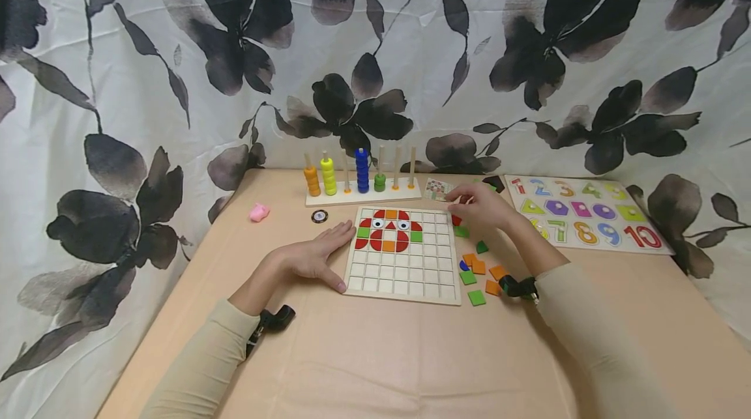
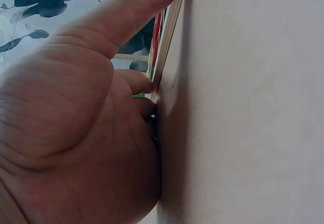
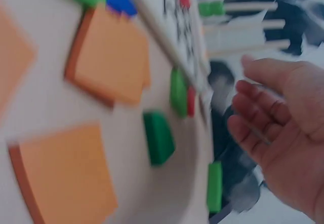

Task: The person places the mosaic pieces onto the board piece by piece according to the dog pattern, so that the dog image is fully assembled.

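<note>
A white pattern board with a square grid lies on the table. Red, orange, green and white tiles form an owl-like face in its upper left. My left hand rests along the board's left edge, fingers straight, thumb at the lower left corner. Just past the upper right corner hovers my right hand, above a red piece and a green piece. In the right wrist view its fingers bend loosely, apart from the thumb, with nothing visible between them.
Loose orange tiles, green tiles and a blue piece lie right of the board. Behind stands a peg stacker with coloured rings. A number puzzle lies right, a small picture card behind, a pink lump left.
</note>
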{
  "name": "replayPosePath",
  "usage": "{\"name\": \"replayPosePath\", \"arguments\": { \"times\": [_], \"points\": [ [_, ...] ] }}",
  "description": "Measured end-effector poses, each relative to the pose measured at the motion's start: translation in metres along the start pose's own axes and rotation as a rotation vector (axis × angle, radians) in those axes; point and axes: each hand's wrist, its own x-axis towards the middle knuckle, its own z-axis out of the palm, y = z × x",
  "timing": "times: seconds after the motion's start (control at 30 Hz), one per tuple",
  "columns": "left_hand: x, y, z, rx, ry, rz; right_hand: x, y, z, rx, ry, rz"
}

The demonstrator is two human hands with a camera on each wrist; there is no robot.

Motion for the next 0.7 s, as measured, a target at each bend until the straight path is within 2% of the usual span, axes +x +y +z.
{"name": "replayPosePath", "arguments": {
  "times": [0.07, 0.23, 0.43, 0.57, 0.7],
  "points": [
    [-0.001, 0.000, 0.001, -0.003, 0.001, -0.002, 0.002, 0.009, -0.001, -0.007, -0.040, 0.041],
    [0.000, -0.001, 0.001, -0.016, 0.008, 0.009, 0.008, 0.027, 0.004, 0.003, -0.119, 0.072],
    [0.000, 0.000, 0.001, -0.013, 0.009, 0.008, 0.003, 0.029, 0.003, 0.044, -0.143, 0.069],
    [0.000, 0.000, 0.002, -0.001, 0.009, 0.015, -0.004, 0.031, -0.002, 0.030, -0.176, 0.074],
    [0.000, -0.002, 0.003, 0.003, 0.011, 0.017, -0.006, 0.037, -0.006, 0.015, -0.130, 0.083]
  ]
}}
